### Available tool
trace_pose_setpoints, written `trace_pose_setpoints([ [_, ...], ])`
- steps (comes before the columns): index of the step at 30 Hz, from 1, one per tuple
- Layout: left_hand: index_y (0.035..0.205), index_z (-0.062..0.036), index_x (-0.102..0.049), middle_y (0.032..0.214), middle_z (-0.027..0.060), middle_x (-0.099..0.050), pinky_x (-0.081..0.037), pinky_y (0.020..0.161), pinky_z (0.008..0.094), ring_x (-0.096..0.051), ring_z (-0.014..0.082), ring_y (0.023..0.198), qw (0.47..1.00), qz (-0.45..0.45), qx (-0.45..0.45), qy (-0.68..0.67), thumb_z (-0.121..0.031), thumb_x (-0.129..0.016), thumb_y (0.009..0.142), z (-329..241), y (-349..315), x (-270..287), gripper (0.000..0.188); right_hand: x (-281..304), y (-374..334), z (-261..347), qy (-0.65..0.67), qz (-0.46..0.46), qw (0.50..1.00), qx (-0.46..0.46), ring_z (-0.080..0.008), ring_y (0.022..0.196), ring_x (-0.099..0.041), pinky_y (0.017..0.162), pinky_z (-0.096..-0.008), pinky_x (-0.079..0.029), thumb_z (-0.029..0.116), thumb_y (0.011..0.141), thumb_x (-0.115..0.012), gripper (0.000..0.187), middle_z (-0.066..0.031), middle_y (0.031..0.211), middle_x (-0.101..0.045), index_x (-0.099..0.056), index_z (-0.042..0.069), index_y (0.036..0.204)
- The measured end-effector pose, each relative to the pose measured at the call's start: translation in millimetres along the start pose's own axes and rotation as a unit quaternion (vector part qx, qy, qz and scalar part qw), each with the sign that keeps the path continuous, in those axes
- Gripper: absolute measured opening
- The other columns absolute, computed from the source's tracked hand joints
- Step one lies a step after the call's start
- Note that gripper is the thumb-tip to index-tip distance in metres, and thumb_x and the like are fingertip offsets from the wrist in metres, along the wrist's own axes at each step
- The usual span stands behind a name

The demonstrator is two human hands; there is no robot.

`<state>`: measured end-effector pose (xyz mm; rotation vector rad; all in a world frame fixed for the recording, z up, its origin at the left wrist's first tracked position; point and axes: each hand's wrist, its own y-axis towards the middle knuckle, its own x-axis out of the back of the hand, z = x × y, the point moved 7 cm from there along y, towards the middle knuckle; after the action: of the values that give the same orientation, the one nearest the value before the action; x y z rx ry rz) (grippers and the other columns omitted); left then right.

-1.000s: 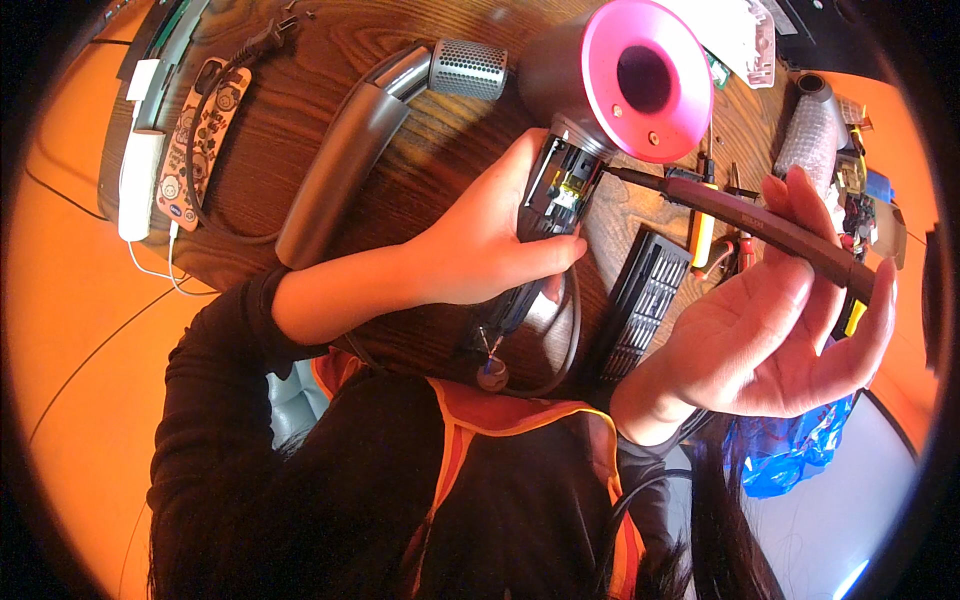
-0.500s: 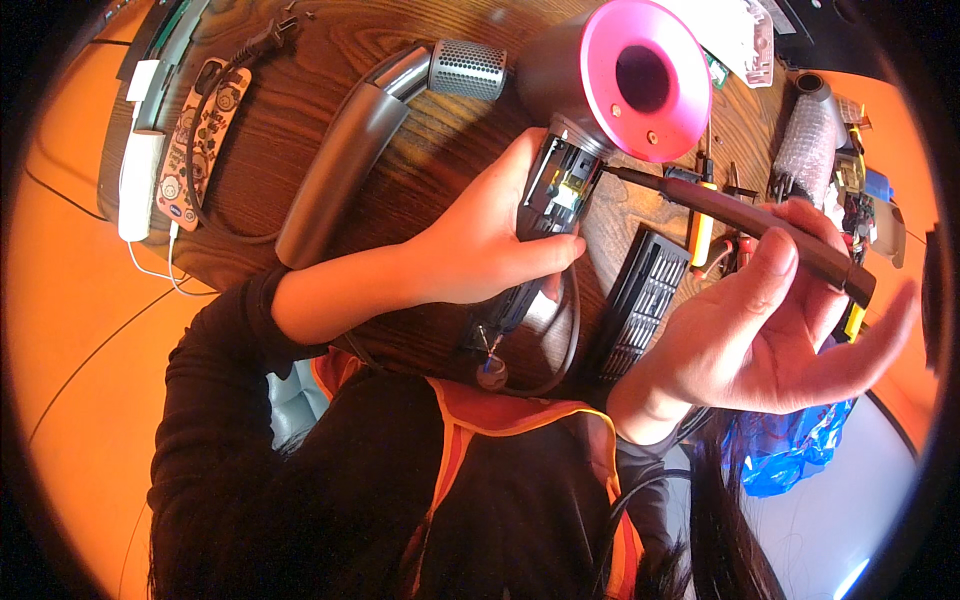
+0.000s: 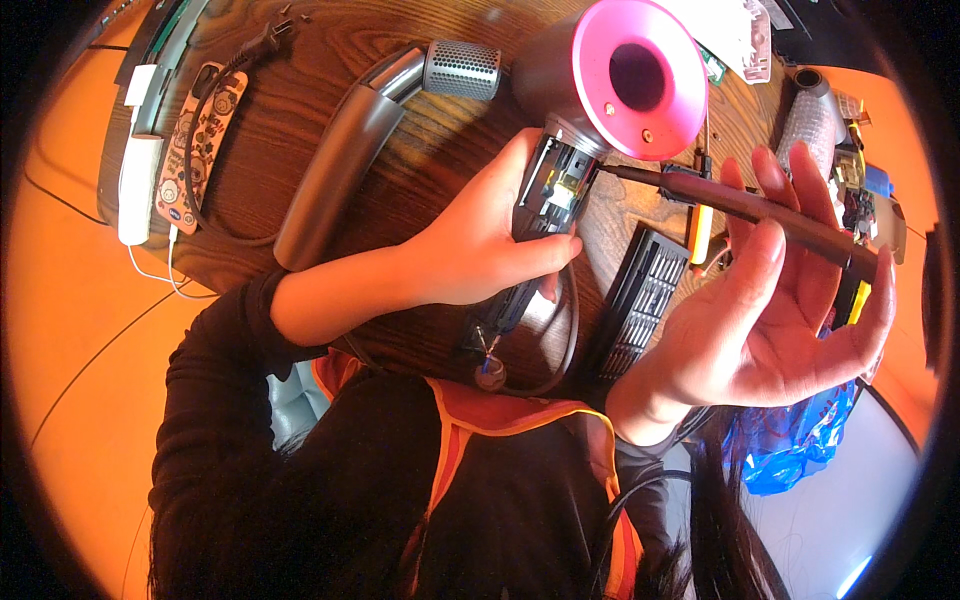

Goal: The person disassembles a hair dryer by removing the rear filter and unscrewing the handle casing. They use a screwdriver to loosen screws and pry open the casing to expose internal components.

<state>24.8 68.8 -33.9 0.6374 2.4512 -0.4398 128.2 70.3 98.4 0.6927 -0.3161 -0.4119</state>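
My left hand [image 3: 470, 225] is wrapped around the opened handle of a hair dryer [image 3: 540, 75] with a pink ring at its head. Dark inner parts and a bit of yellow show in the handle [image 3: 557, 185]; wires hang from its lower end. In my right hand [image 3: 770, 310], a dark screwdriver [image 3: 745, 205] lies between the thumb and loosely spread fingers. Its tip touches or nearly touches the neck of the dryer, just under the head; the exact contact is too small to see.
A grey handle shell [image 3: 350, 165] with a perforated metal filter [image 3: 463, 70] lies at the left. A bit case [image 3: 643, 300] sits near my right wrist. Farther left are a patterned case [image 3: 200, 145] and a white power strip [image 3: 140, 185]. Tools and a bubble-wrapped piece [image 3: 808, 125] crowd the right.
My right fingers have opened and shifted up along the screwdriver, with the little finger curling toward its end. The dryer and my left hand have moved very slightly left.
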Motion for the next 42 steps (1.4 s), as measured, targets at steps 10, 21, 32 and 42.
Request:
trace_pose_setpoints([
  [10, 0.118, -0.0054, -0.022, 0.075, 0.0067, -0.049, -0.047, 0.047, 0.0263, -0.056, 0.0143, 0.053, 1.000, -0.006, -0.001, -0.002, 0.002, -0.053, 0.075, -0.3, 0.6, -0.6, 0.053, 8.2, -0.2, 1.4, -0.046, -0.001, 0.999, 0.004, -0.0274, 0.079, -0.059, 0.064, -0.0348, -0.054, -0.008, 0.078, -0.049, 0.054, -0.0249, 0.091, -0.054, -0.025, 0.009, 0.123],
  [21, 0.117, -0.0053, -0.023, 0.076, 0.0069, -0.049, -0.047, 0.047, 0.0273, -0.056, 0.0149, 0.053, 1.000, -0.008, -0.003, 0.004, 0.002, -0.053, 0.075, -0.3, -0.1, 0.3, 0.053, 4.6, -4.0, 7.6, -0.055, 0.020, 0.998, 0.007, -0.0283, 0.078, -0.060, 0.065, -0.0350, -0.054, -0.006, 0.080, -0.046, 0.059, -0.0289, 0.092, -0.054, -0.018, 0.011, 0.129],
  [32, 0.118, -0.0054, -0.022, 0.075, 0.0071, -0.050, -0.047, 0.047, 0.0274, -0.056, 0.0150, 0.052, 1.000, -0.004, -0.003, 0.015, 0.002, -0.053, 0.075, 0.2, 0.4, 0.5, 0.054, 7.1, -1.0, 2.1, 0.030, 0.033, 0.998, 0.044, -0.0281, 0.075, -0.059, 0.066, -0.0362, -0.054, -0.007, 0.080, -0.046, 0.049, -0.0266, 0.089, -0.054, -0.025, 0.006, 0.123],
  [42, 0.118, -0.0049, -0.023, 0.075, 0.0068, -0.050, -0.047, 0.046, 0.0268, -0.056, 0.0145, 0.052, 1.000, -0.008, -0.005, 0.005, 0.002, -0.053, 0.074, 0.1, 0.6, 0.2, 0.054, 7.2, 4.3, 1.5, -0.046, 0.051, 0.996, 0.048, -0.0267, 0.074, -0.060, 0.067, -0.0324, -0.052, -0.005, 0.081, -0.045, 0.050, -0.0268, 0.087, -0.055, -0.022, 0.005, 0.125],
])
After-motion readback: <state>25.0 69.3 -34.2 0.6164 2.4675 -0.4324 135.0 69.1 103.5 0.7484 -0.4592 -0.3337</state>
